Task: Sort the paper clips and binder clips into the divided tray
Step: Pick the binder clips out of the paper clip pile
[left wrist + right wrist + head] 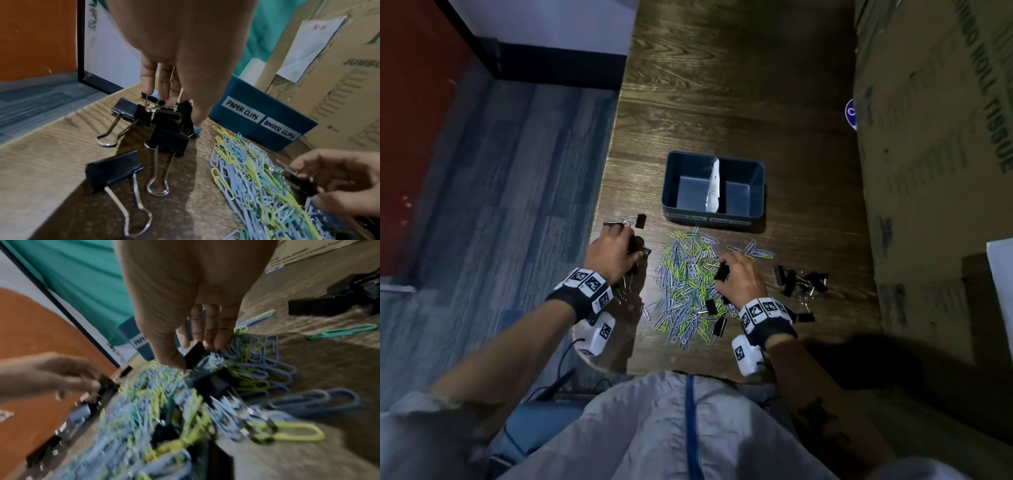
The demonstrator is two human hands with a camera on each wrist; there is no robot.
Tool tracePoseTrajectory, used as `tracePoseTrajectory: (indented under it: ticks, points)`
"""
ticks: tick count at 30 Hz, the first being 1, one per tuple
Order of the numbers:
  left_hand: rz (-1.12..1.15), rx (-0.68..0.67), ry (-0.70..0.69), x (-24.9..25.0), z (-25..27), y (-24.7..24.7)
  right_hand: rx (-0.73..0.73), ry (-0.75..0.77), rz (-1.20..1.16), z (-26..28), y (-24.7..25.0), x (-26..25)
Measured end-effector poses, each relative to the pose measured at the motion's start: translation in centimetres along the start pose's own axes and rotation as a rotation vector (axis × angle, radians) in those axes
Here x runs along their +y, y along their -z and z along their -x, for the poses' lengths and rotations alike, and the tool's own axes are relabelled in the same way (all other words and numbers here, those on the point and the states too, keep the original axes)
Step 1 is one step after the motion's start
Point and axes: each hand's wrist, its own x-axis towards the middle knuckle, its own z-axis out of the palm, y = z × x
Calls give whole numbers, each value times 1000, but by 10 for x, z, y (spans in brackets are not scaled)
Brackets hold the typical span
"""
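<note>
Wood-grain table [722,85] fills the middle, with blue floor on the left and big cardboard boxes [935,171] on the right.

Far left on the table, the left hand [611,253] reaches down into a small bunch of black binder clips [131,110]. Its fingers [164,84] curl round the wire handles of a few clips at once, likely so it can carry many in one trip.

Next comes the big pile of paper clips [685,287], blue and yellow-green, in front of the person. Some binder clips lie mixed in it, so they need picking out.

Behind the pile sits the divided tray [671,192]. Both halves look bare. Its front labels read PAPER CLIPS on the left and BINDER CLIPS on the right, so each kind has its own home.

Further right, the right hand [739,277] pinches one black binder clip [194,355] out of the pile, between thumb and fingers.

Last, more loose binder clips [801,281] wait near the boxes.
</note>
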Motion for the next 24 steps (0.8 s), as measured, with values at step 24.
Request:
tracePoseTrajectory:
  ticks: [24]
  points:
    - [136,-388,-245,47,64,-40,428,-441,-411,35,65,58]
